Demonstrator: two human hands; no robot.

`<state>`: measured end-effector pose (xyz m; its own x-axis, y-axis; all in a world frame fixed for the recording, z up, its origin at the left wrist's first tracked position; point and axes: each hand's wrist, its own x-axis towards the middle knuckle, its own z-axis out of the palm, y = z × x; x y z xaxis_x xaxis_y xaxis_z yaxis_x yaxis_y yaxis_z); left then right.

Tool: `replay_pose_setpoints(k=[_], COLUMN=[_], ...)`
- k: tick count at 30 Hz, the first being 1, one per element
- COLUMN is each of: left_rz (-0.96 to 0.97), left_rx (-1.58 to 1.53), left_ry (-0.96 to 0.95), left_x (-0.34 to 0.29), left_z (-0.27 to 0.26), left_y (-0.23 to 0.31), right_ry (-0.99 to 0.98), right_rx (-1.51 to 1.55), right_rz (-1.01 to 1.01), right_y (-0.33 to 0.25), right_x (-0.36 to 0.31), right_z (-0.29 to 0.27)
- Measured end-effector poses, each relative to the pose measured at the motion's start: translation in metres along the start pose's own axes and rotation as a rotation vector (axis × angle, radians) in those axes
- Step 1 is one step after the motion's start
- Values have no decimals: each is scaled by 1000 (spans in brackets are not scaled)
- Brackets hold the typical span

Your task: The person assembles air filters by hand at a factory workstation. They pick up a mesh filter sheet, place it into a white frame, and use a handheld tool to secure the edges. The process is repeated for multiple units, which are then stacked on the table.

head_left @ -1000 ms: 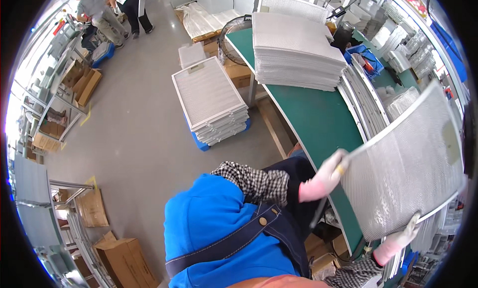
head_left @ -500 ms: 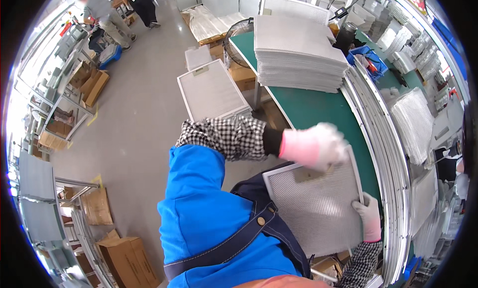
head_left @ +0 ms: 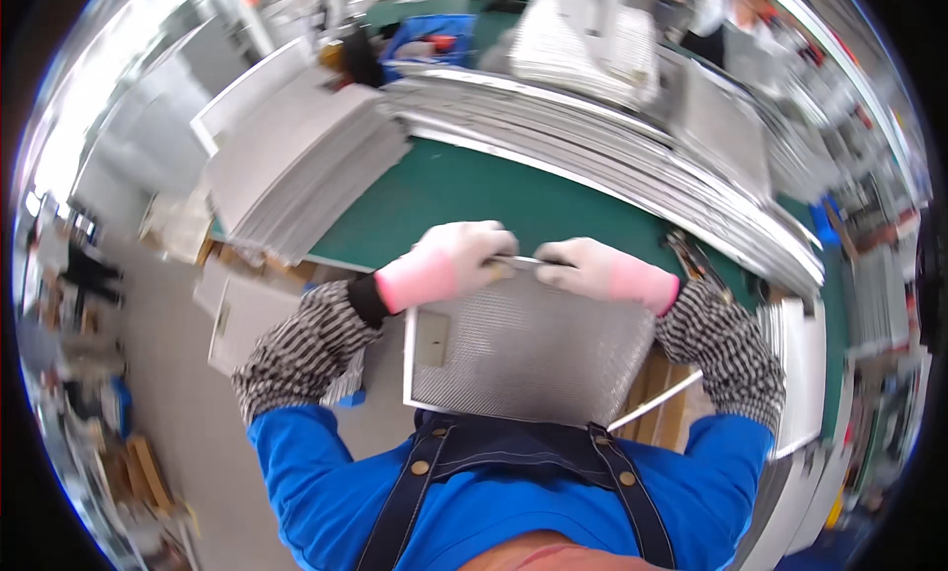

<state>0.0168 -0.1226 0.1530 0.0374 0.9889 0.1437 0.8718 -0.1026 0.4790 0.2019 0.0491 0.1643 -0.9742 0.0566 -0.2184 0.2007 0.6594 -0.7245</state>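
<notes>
A grey metal mesh filter panel [head_left: 533, 344] leans between my chest and the green worktable [head_left: 474, 191]. It has a white frame edge on its left side and a small metal plate near that edge. My left hand [head_left: 456, 258], in a white glove with a pink cuff, is closed on the panel's far edge. Close beside it, my right hand [head_left: 590, 270], gloved alike, pinches the same edge. A thin pale strip of the edge shows between the two hands. The fingers hide the rest of that edge.
At the left of the table stands a tall stack of mesh sheets [head_left: 296, 166]. Long metal frame strips [head_left: 553, 112] lie along the back, near a blue bin [head_left: 430, 43]. A metal hand tool [head_left: 691, 260] lies beyond my right wrist. Cardboard [head_left: 662, 393] sits below.
My view and body have turned right toward the table. My left hand has moved from above the panel's corner to its far edge, and my right hand now holds that edge close beside it.
</notes>
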Motion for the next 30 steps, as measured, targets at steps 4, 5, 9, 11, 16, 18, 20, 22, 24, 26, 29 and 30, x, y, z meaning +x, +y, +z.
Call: replay_pose_setpoints(k=[4, 5, 9, 11, 16, 18, 20, 22, 24, 26, 29, 30], left_rz=[-79, -116, -141, -25, 37, -24, 34, 122, 54, 17, -51, -89], left_rx=[-231, -299, -378, -222, -103, -138, -80, -43, -47, -55, -202, -267], left_ry=[-155, -236, -371, -290, -159, -202, -135, -11, -53, -106, -134, -209], left_x=[14, 20, 25, 26, 11, 5, 22, 41, 44, 43, 43, 44], left_z=[-7, -13, -21, -13, -7, -9, -1, 17, 22, 26, 21, 17], left_y=[6, 7, 22, 22, 13, 22, 31, 36, 29, 19, 21, 19], right_ry=[110, 56, -171, -181, -235, -150, -131, -59, -12, 9, -18, -14], right_rx=[-71, -90, -143, -51, -156, -103, 6, -44, -36, -26, -61, -103], right_rz=[-187, -131, 48, 89, 166, 70, 185, 48, -31, -71, 19, -20], right_y=[19, 18, 1, 10, 28, 30, 19, 22, 30, 35, 32, 29], right_x=[3, 0, -7, -10, -54, -64, -57, -36, -24, -17, -13, -13], right_z=[13, 12, 1, 0, -36, -31, -31, -20, -4, 2, 4, 6])
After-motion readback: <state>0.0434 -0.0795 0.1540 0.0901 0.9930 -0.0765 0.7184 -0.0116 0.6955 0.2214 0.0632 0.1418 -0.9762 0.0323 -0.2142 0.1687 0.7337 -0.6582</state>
